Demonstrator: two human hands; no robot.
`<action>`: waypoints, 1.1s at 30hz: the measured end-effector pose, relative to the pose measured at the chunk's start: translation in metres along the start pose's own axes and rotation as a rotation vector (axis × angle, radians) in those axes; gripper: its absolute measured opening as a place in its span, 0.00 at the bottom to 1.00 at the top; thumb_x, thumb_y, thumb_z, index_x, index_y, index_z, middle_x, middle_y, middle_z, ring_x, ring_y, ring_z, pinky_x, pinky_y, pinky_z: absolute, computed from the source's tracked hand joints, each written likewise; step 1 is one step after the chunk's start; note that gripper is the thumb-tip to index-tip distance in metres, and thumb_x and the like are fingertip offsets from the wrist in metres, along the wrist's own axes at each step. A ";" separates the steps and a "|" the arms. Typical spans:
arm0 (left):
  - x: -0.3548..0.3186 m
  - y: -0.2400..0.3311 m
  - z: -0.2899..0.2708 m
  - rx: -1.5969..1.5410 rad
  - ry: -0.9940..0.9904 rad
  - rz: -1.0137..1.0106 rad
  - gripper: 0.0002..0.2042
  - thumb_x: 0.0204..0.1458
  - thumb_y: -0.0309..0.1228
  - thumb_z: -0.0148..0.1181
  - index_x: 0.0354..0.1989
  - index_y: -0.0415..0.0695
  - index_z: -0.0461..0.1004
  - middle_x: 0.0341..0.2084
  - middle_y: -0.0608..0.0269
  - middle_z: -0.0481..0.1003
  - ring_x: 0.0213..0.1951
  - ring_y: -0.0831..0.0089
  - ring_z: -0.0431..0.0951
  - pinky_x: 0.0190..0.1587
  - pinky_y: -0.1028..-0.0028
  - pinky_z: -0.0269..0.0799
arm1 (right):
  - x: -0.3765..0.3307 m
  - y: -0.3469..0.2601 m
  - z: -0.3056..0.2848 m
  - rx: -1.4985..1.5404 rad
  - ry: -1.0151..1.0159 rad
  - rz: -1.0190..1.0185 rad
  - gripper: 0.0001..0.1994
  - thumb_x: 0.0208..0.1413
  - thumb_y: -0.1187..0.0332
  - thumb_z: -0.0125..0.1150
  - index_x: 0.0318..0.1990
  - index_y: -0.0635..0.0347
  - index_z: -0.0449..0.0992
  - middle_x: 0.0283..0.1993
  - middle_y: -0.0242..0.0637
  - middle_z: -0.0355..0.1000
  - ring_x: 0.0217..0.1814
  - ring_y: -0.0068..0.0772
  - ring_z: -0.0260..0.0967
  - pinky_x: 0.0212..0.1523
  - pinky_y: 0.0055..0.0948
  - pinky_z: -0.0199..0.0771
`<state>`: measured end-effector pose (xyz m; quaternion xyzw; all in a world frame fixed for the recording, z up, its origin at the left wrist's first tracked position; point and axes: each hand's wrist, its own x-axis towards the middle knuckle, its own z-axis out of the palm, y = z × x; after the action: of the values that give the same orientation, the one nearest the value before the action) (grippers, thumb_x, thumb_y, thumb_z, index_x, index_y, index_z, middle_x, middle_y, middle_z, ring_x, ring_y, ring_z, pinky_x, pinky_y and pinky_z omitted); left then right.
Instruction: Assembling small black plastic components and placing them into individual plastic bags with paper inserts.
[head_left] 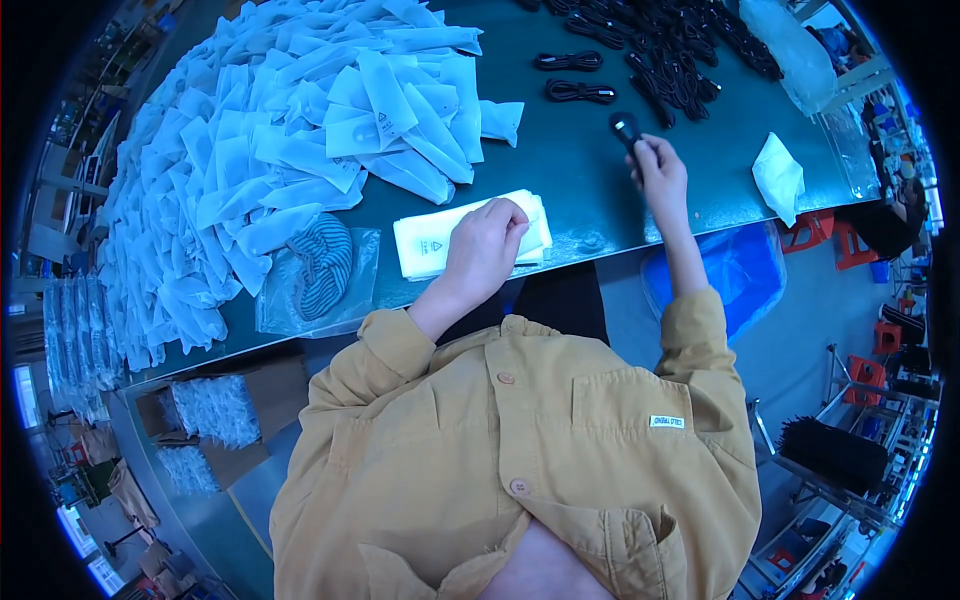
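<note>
Across the far left of the dark green worktop (pixel 590 190), a very large heap of filled white pouches (pixel 270 150) is spread, reaching down the left edge; a tangle of bundled black cables (pixel 680 50) is piled at the far right, with two coiled bundles (pixel 572 76) laid apart nearer the middle. Beneath the near left edge, open cartons of packed pouches (pixel 215 410) can be seen, and red stools and racks of a workshop floor are made out on the right. A clear bag holding a striped item (pixel 322 262) lies near the left edge, and a crumpled white bag (pixel 778 178) rests at the right. Just in front of the person, a small stack of flat white pouches (pixel 430 245) is pressed under the left hand (pixel 485 245), whose fingers are curled down on the top sheet. The pouches are judged thin, light and slippery, best pinched at an open edge. A small coiled black cable (pixel 626 128) is held in the right hand (pixel 660 175), closed around it, above the worktop right of the stack; it is judged light and springy, safest gripped around the coil's middle.
</note>
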<state>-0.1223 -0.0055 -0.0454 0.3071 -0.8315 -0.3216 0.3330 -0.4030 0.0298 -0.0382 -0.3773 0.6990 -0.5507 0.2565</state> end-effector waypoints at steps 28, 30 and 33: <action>0.024 0.019 -0.025 -0.125 0.054 0.198 0.05 0.49 0.22 0.61 0.31 0.40 0.71 0.37 0.60 0.73 0.41 0.61 0.71 0.42 0.67 0.67 | -0.089 -0.052 0.047 0.016 -0.506 -0.364 0.11 0.59 0.72 0.61 0.49 0.63 0.76 0.47 0.35 0.68 0.38 0.21 0.66 0.40 0.20 0.67; 0.030 0.019 -0.032 -0.185 0.063 0.108 0.04 0.53 0.24 0.60 0.32 0.40 0.72 0.38 0.63 0.73 0.40 0.70 0.72 0.41 0.73 0.66 | -0.088 -0.057 0.059 0.387 -0.395 -0.255 0.10 0.58 0.73 0.62 0.47 0.60 0.77 0.48 0.36 0.68 0.41 0.23 0.67 0.40 0.20 0.68; 0.041 0.010 -0.038 -0.491 0.053 -0.030 0.04 0.56 0.26 0.59 0.35 0.39 0.73 0.35 0.66 0.73 0.38 0.76 0.71 0.40 0.77 0.65 | -0.080 -0.068 0.057 0.388 -0.358 -0.338 0.10 0.57 0.73 0.62 0.46 0.60 0.77 0.49 0.37 0.68 0.42 0.23 0.68 0.41 0.21 0.68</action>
<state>-0.1203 -0.0418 -0.0017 0.2374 -0.7149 -0.5108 0.4144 -0.2956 0.0543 0.0078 -0.5232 0.4519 -0.6336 0.3473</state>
